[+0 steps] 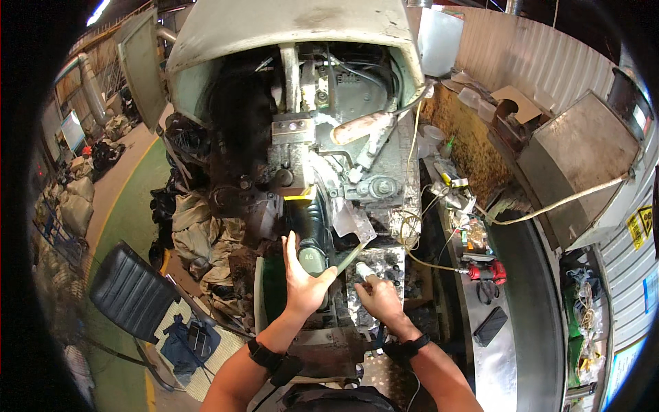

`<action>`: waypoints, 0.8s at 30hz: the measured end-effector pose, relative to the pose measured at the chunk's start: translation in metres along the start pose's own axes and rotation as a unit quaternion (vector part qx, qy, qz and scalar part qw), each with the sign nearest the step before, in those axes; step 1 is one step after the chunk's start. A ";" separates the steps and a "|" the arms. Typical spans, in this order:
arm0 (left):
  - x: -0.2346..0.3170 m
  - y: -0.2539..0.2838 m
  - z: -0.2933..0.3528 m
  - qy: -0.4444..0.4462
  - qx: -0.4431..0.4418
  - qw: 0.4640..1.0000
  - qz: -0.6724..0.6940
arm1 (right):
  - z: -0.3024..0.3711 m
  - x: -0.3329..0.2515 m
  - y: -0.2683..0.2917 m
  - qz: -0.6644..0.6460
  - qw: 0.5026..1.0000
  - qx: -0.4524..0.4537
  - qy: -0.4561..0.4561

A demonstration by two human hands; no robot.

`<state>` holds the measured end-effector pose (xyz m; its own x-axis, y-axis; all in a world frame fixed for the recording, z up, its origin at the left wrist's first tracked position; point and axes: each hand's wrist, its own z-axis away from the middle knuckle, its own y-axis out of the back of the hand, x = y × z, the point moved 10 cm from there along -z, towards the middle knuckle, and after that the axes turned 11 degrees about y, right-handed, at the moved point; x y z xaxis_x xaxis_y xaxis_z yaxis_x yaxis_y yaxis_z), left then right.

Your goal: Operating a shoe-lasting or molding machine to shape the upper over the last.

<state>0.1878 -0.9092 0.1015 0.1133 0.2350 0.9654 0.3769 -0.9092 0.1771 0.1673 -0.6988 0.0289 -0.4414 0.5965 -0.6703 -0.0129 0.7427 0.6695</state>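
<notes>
In front of the machine is a dark, shoe-shaped piece [307, 218] with a rounded green end [311, 259], which looks like a shoe on a last. My left hand [303, 283] grips that green end, fingers along its left side and thumb at its right. A thin pale-green strip [351, 259] slants up from beside the thumb; whether the hand also holds it is unclear. To the right, my right hand [382, 296] closes on a small white knob-like piece [362, 270], partly hidden by the fingers. A translucent flap [352, 223] hangs from the machine above both hands.
The greasy machine [371, 103] rises ahead under a cream hood [288, 24]. On the right-hand metal bench [498, 357] lie a red tool [487, 270] and a black rectangular object [490, 325]. A black chair [134, 288] and crumpled cloth [199, 233] are at left.
</notes>
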 end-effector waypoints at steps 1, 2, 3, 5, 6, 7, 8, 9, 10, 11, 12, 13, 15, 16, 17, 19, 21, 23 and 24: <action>-0.002 -0.002 -0.001 -0.002 -0.001 1.000 -0.003 | 0.000 0.001 0.000 0.015 1.000 -0.005 0.005; -0.006 -0.002 0.000 0.018 -0.005 1.000 0.020 | 0.000 0.002 0.001 0.011 1.000 -0.004 0.002; -0.011 -0.002 0.001 0.039 -0.009 0.998 0.043 | 0.001 0.002 0.001 0.007 1.000 0.002 0.001; -0.009 -0.002 -0.001 0.034 -0.010 0.999 0.038 | 0.001 0.003 0.002 0.001 1.000 0.006 0.000; -0.007 -0.001 -0.001 0.027 -0.009 0.999 0.036 | 0.001 0.002 0.002 -0.006 1.000 0.010 0.003; -0.002 0.001 0.000 -0.042 0.025 0.999 -0.021 | 0.001 0.000 0.003 -0.014 1.000 0.014 0.007; -0.002 0.000 0.000 -0.042 0.024 0.999 -0.021 | 0.001 0.000 0.004 -0.020 1.000 0.019 0.011; -0.002 -0.001 -0.001 -0.042 0.023 0.999 -0.022 | 0.001 0.001 0.004 -0.020 1.000 0.019 0.010; -0.002 -0.001 -0.002 -0.042 0.022 0.999 -0.023 | 0.000 0.004 0.003 -0.016 1.000 0.016 0.006; -0.002 0.000 -0.002 -0.041 0.022 0.999 -0.023 | 0.001 0.005 0.002 -0.013 1.000 0.012 0.001; -0.002 0.000 -0.002 -0.039 0.022 0.999 -0.023 | 0.001 0.004 0.001 -0.013 1.000 0.012 0.001; -0.002 0.001 -0.002 -0.037 0.022 0.999 -0.023 | 0.000 0.003 0.001 -0.015 1.000 0.015 0.004; 0.000 0.001 -0.001 -0.034 0.021 0.999 -0.018 | 0.001 0.002 0.002 -0.016 1.000 0.018 0.007; 0.000 0.001 -0.001 -0.031 0.019 0.999 -0.013 | 0.001 0.003 0.002 -0.016 1.000 0.018 0.006; 0.001 0.001 -0.001 -0.031 0.020 0.999 -0.012 | 0.001 0.003 0.002 -0.015 1.000 0.017 0.003; 0.004 0.001 0.000 -0.045 0.025 0.999 -0.016 | 0.001 0.004 0.002 -0.014 1.000 0.017 0.001; 0.003 0.002 0.001 -0.039 0.027 0.999 -0.017 | 0.001 0.004 0.003 -0.013 1.000 0.017 -0.001; 0.005 0.002 0.002 -0.032 0.028 0.999 -0.019 | 0.002 0.004 0.004 -0.014 1.000 0.026 -0.003; 0.006 0.000 0.003 -0.013 0.021 1.000 -0.013 | 0.003 0.005 0.004 -0.013 1.000 0.027 -0.003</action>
<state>0.1912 -0.9069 0.1073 0.1270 0.2676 0.9551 0.4178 -0.8878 0.1931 0.1679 -0.6918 0.0276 -0.4356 0.5789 -0.6893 0.0241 0.7730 0.6340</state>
